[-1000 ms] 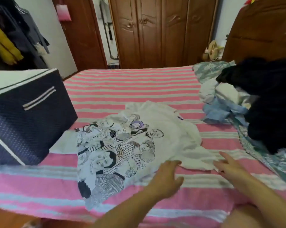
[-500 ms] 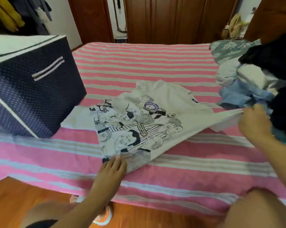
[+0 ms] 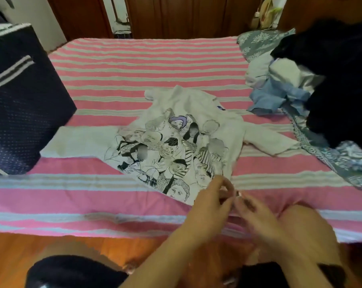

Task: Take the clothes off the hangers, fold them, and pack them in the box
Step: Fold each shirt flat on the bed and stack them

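A white T-shirt (image 3: 188, 142) printed with drawn faces lies spread on the pink striped bed (image 3: 134, 65), its sleeves out to either side. My left hand (image 3: 209, 200) is at the shirt's near hem corner, fingertips curled and pinching the cloth. My right hand (image 3: 257, 210) sits just beside it over the sheet, fingers pointing at the same corner; it is blurred and its hold is unclear. The navy fabric box (image 3: 20, 113) stands on the bed at the left, touching the shirt's left sleeve.
A heap of clothes fills the right side of the bed: a black garment (image 3: 340, 80), a light blue one (image 3: 280, 98) and white ones (image 3: 284, 71), on a floral blanket (image 3: 350, 163). Wooden floor (image 3: 51, 246) lies below the bed edge.
My right hand let go of the right sleeve, which now lies flat, and came back to the near hem. My left hand slid right along the hem to meet it.
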